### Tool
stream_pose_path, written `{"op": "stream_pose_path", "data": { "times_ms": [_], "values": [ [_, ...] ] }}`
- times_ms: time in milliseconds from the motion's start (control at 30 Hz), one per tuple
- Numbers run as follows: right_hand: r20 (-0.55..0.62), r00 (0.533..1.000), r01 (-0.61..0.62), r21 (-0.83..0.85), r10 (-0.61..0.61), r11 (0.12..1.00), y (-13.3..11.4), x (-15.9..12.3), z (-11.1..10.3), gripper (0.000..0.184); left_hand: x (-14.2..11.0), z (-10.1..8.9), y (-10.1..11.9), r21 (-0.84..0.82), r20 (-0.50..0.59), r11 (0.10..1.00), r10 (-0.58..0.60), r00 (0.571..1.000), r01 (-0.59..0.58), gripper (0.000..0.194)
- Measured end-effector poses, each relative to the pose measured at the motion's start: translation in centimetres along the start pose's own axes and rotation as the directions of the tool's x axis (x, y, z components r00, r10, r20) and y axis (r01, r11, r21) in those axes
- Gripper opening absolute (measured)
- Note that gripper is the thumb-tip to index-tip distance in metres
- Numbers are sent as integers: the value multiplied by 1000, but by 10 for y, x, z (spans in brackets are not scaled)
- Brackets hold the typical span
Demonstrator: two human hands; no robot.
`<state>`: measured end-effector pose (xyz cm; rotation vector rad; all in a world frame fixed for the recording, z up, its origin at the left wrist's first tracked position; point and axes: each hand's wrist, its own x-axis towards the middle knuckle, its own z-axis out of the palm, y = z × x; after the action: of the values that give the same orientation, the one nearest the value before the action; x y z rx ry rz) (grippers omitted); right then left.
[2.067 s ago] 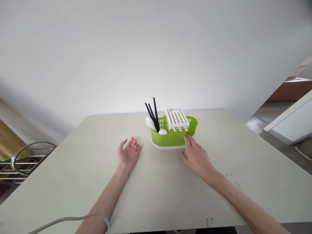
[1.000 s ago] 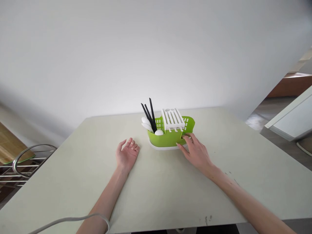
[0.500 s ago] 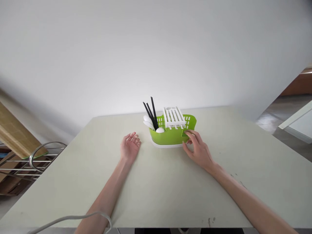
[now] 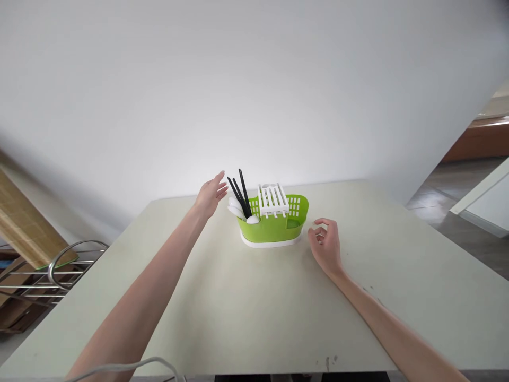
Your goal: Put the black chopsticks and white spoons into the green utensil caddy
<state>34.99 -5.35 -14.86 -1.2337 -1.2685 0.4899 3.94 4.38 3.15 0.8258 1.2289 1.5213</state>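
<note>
The cable [image 4: 119, 367] crosses the near left area, in front of the left forearm. The right hand [image 4: 325, 248] is positioned just beside the right end of the green basket [image 4: 270, 231]. Its fingers are curled with a gap between thumb and index finger; it holds nothing. The left hand [image 4: 209, 199] is at the left end of the basket, fingers partly spread and empty, near the black chopsticks [image 4: 245, 191]; contact cannot be determined.

The basket stands upright on its white base [image 4: 271, 244], toward the far side of the table [image 4: 246, 307]. The left compartment contains the chopsticks and white spoons [image 4: 235, 208], leaning left. The white slotted rack [image 4: 273, 201] spans the middle. The wall [image 4: 254, 95] is behind.

Compared with the previous frame, the right hand has withdrawn from the basket's front opening; the left hand has advanced from the tabletop.
</note>
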Motion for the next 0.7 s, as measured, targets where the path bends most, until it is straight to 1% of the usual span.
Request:
{"op": "stream_pose_path", "data": {
  "times_ms": [67,167,233,333,433,533,633,700],
  "values": [
    [14,999,-36,7,36,999,2,1,0,23,3,15,6,52,49,998,-31,998,28,45],
    [48,998,-40,8,40,999,5,0,1,22,6,37,10,104,95,994,-51,994,41,45],
    [65,997,-31,11,31,999,6,0,1,21,8,50,11,120,96,992,-40,995,29,43],
    [85,996,-28,12,27,1000,7,1,1,18,9,66,8,160,90,987,-10,996,-4,34],
    [97,995,-32,12,31,999,7,2,3,18,8,76,1,201,96,979,0,995,-19,29],
    [102,994,-37,10,36,999,8,3,4,18,4,82,-12,206,90,978,14,996,-33,28],
    [114,993,-42,6,41,999,9,4,5,19,-1,84,-25,165,90,984,57,994,-72,26],
    [123,991,-47,7,46,999,11,4,5,20,-4,85,-32,111,96,987,106,990,-117,24]
  ]
}}
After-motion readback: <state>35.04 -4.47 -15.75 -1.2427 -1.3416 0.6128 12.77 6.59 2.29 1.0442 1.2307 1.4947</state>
